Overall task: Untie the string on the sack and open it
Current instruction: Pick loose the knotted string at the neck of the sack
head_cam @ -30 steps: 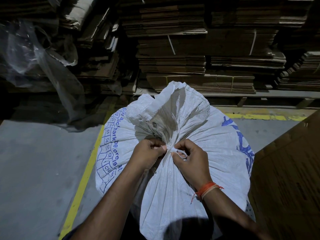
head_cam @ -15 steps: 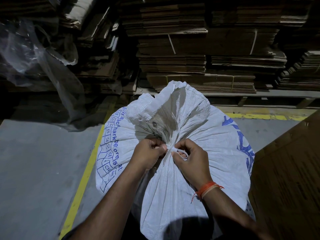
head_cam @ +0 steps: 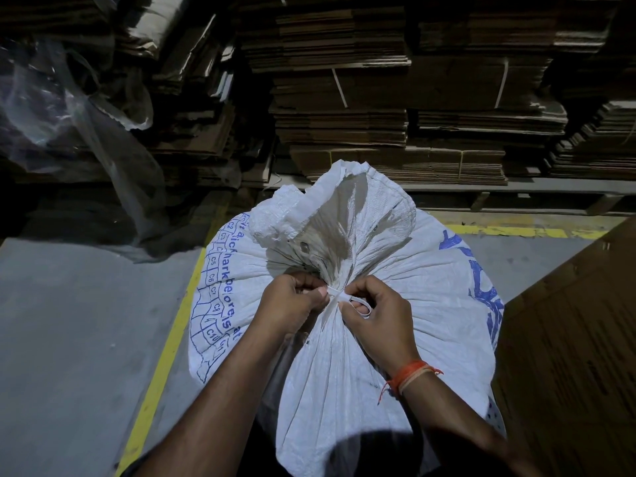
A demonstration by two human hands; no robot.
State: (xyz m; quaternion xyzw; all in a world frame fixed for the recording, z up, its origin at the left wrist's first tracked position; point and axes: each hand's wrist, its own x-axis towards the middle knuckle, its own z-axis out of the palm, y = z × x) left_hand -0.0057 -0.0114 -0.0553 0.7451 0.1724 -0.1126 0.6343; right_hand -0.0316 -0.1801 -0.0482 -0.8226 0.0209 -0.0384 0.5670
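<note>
A large white woven sack (head_cam: 406,290) with blue print stands upright on the floor in front of me. Its neck is gathered and bound by a flat white string (head_cam: 339,296), and the loose mouth fans out above the tie. My left hand (head_cam: 292,302) pinches the string at the left side of the knot. My right hand (head_cam: 377,313) grips the other side, with a white loop of string around its thumb. An orange thread band sits on my right wrist.
Stacks of flattened cardboard (head_cam: 395,108) on a pallet fill the back. Clear plastic sheeting (head_cam: 79,125) hangs at the left. A yellow floor line (head_cam: 161,356) runs along the sack's left side over grey concrete. A brown cardboard sheet (head_cam: 578,339) stands close on the right.
Both hands stay at the knot with only slight finger shifts. The sack neck remains tied.
</note>
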